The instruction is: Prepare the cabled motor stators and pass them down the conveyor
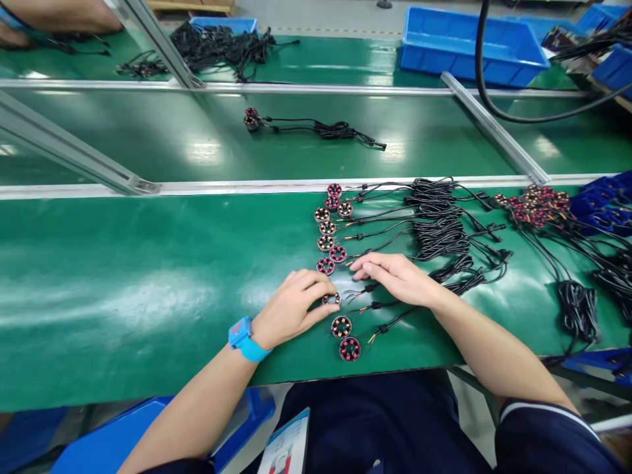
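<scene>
My left hand [296,303], with a blue strap on its wrist, has its thumb and index finger around a small round motor stator [331,299] on the green bench. My right hand [395,276] hovers over the leads of the black cables, fingers stretched out and nothing visible in them. Just left of its fingertips is a stator with red windings [325,266]. Nearer me sit a copper-wound stator [342,326] and another red one [349,349]. Beside them, a black cable [390,326] ends in thin coloured wires. Several more stators with bundled cables [439,237] form a column beyond my hands.
A pile of stators [538,204] with cables lies at right, beside blue bins [605,204]. Across the metal rail are a pair of cabled stators [251,120], a heap of black cables [212,49] and a blue crate [474,49]. A metal post [74,145] slants at left.
</scene>
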Demonstrator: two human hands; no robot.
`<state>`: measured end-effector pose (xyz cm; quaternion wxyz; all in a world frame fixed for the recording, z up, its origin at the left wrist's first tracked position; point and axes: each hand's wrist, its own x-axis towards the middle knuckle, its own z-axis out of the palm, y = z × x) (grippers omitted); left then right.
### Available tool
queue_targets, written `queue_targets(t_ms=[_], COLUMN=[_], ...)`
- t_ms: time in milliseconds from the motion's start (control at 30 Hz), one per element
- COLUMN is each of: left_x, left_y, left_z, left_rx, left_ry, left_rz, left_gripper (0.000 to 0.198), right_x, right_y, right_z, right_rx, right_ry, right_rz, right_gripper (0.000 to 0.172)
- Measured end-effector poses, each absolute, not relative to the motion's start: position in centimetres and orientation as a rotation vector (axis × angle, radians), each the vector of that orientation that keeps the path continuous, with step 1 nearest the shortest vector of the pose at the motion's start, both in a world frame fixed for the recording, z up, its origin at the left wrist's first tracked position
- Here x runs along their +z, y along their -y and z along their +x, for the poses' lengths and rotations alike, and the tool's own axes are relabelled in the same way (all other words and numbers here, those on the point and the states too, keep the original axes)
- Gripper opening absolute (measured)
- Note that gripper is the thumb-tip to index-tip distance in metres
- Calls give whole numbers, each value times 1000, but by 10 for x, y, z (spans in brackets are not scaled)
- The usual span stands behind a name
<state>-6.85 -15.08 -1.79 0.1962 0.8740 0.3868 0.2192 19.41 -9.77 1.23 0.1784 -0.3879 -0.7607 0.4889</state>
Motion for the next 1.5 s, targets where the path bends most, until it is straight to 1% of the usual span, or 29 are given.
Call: queue_targets(t_ms=[67, 133, 233, 300, 400, 500, 533, 633, 667, 767, 867, 933, 1067, 1133, 1200, 1300, 1400, 1433, 1500], left_x=[-21, -26, -32, -33, -31, -26, -25, -24, -24, -25, -26, -27, -29, -29, -26, -19, -14, -14, -17], left_y=[148, 144, 138, 137, 141, 146, 148, 150, 151, 151, 152, 151, 149, 149, 148, 143, 129, 122, 110], left_z=[-68, -68, -67, -67, -66, -66, -66, -64, -63, -61, -59, -59, -61, -63, -66, -72, -72, -71, -66], left_rx=[758, 803, 744, 741, 806, 905, 929, 957, 962, 973, 959, 921, 807, 748, 673, 607, 558, 519, 420], left_ry=[-1267, -1413, -1424, -1364, -1303, -1308, -1311, -1307, -1302, -1281, -1263, -1265, -1260, -1235, -1199, -1189, -1242, -1263, -1304], left_rz=[2387, 2354, 2348, 2336, 2350, 2426, 2452, 2475, 2464, 2423, 2409, 2416, 2459, 2485, 2500, 2440, 2424, 2461, 2562], left_gripper=[26, 27, 21, 15, 11, 10, 11, 17, 19, 23, 25, 26, 23, 21, 20, 29, 35, 35, 34], right_x=[12, 8, -3, -10, -16, -12, -10, -4, -3, -4, -7, -9, -9, -7, -1, 11, 20, 20, 17], right_y=[97, 95, 92, 90, 90, 91, 91, 91, 90, 89, 89, 89, 92, 93, 92, 87, 75, 71, 65], right_z=[194, 191, 184, 180, 174, 171, 170, 169, 169, 169, 168, 168, 169, 171, 176, 187, 195, 194, 190], right_rx=[1230, 1052, 844, 807, 898, 1099, 1152, 1271, 1327, 1568, 1714, 1729, 1693, 1686, 1611, 1294, 1010, 950, 870], right_ry=[2080, 2085, 2232, 2336, 2411, 2372, 2352, 2272, 2231, 2037, 1891, 1866, 1917, 1975, 2079, 2189, 2223, 2273, 2417], right_rz=[-1111, -1091, -1018, -960, -898, -953, -984, -1052, -1067, -1088, -1111, -1124, -1079, -1063, -1084, -1140, -1151, -1143, -1122], right_gripper=[26, 19, 23, 27, 33, 37, 33, 13, 11, 16, 15, 17, 31, 36, 35, 27, 24, 26, 36])
